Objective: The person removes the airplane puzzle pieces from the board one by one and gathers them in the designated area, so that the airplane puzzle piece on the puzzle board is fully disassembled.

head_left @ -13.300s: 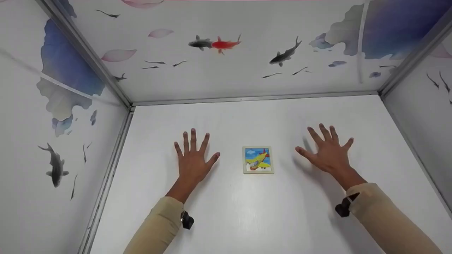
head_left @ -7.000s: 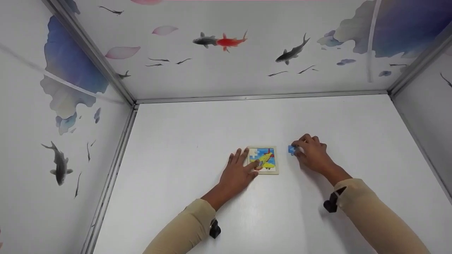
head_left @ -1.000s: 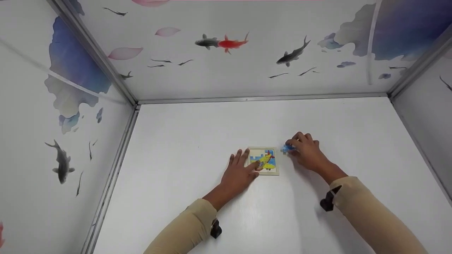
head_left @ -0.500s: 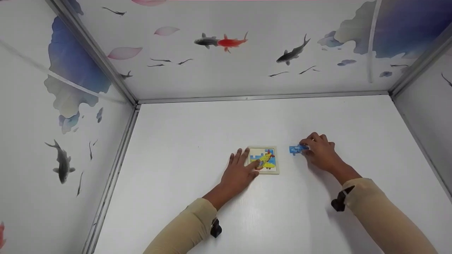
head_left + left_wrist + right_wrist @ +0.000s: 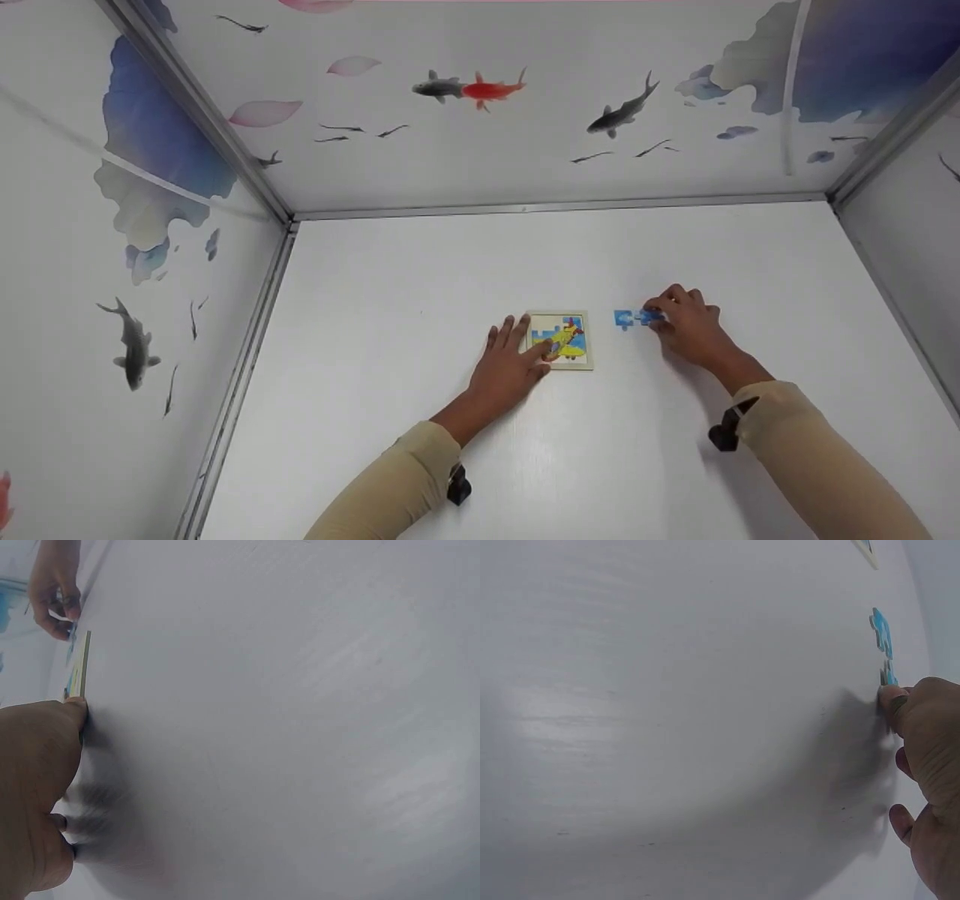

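A small square jigsaw puzzle in a pale wooden frame (image 5: 590, 341) lies on the white table, with a yellow airplane picture. Its upper left shows bare wood. My left hand (image 5: 504, 369) rests on it, fingers straight, the fingertips at the left side and over the picture, the thumb at the lower edge; part of the picture is hidden. To the right of the frame lies a blue puzzle piece (image 5: 623, 319) with a cloud patch. Beside it my right hand (image 5: 688, 324) pinches a second blue puzzle piece (image 5: 647, 317) close over the table, partly covered by the fingertips.
White panels printed with fish and petals enclose the white table (image 5: 450, 262) at the back and both sides, with a grey metal rail (image 5: 420, 215) along the back edge. Both sleeves (image 5: 795, 427) carry a black wrist camera (image 5: 724, 437).
Over the last second my right hand shifts right, away from the frame, and one blue piece now lies uncovered. Seven seconds ago less bare wood showed in the frame. The left hand keeps its place.
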